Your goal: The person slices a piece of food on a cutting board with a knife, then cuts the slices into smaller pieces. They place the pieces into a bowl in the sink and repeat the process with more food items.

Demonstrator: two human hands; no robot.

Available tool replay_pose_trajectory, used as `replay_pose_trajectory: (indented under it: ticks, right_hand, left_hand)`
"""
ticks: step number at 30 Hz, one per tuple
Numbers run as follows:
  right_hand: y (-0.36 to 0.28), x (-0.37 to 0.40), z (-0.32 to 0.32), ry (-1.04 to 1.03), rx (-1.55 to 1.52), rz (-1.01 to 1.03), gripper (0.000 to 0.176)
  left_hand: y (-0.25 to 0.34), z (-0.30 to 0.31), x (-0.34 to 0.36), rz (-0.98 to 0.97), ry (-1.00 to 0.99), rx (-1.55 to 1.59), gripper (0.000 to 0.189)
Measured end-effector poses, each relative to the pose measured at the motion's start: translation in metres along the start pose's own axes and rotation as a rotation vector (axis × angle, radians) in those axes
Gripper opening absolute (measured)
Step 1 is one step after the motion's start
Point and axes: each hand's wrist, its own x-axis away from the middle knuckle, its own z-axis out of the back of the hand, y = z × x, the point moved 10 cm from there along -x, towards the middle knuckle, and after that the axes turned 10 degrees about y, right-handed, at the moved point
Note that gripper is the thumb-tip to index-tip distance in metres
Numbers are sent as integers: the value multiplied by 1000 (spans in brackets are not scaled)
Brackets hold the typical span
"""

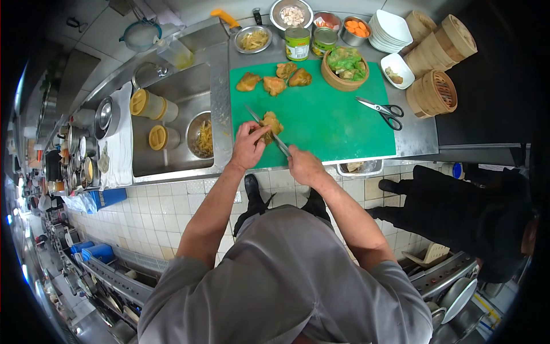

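Observation:
My right hand [305, 166] is closed around the handle of a knife [281, 144], whose blade lies slantwise across a yellowish-brown piece of meat [272, 122] that looks like chicken. With bent fingers, my left hand [248, 147] presses that piece onto the green cutting board [321, 132], close beside the blade. Several similar meat pieces [274, 86] rest farther back on the board. A bamboo steamer [342, 83] at the board's far right corner holds green leaves [347, 63]. Scissors [382, 110] lie over the right edge of the board.
Left of the board is a sink [189, 97] with yellow-lidded containers [163, 137] and a strainer [200, 135]. Cans [297, 45], bowls and stacked white plates [391, 30] line the back. Bamboo steamers [431, 94] stand at the right. A person in black [458, 200] is at right.

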Motion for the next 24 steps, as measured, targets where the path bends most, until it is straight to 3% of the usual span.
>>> replay_pose_trajectory:
  ticks: [7, 13, 15, 19, 24]
  right_hand:
    - [6, 9, 14, 50, -191, 41, 22]
    - [17, 7, 10, -10, -125, -3, 22]
    - [17, 9, 9, -4, -127, 2, 22]
    - [19, 7, 7, 27, -222, 40, 22]
    - [6, 12, 1, 2, -127, 9, 22]
  left_hand:
    - [1, 1, -3, -5, 19, 12, 52]
    - [8, -2, -5, 7, -7, -67, 57]
    - [23, -5, -3, -127, -26, -216, 58]
    - [24, -7, -2, -100, -40, -256, 58]
    - [18, -3, 4, -48, 0, -168, 49]
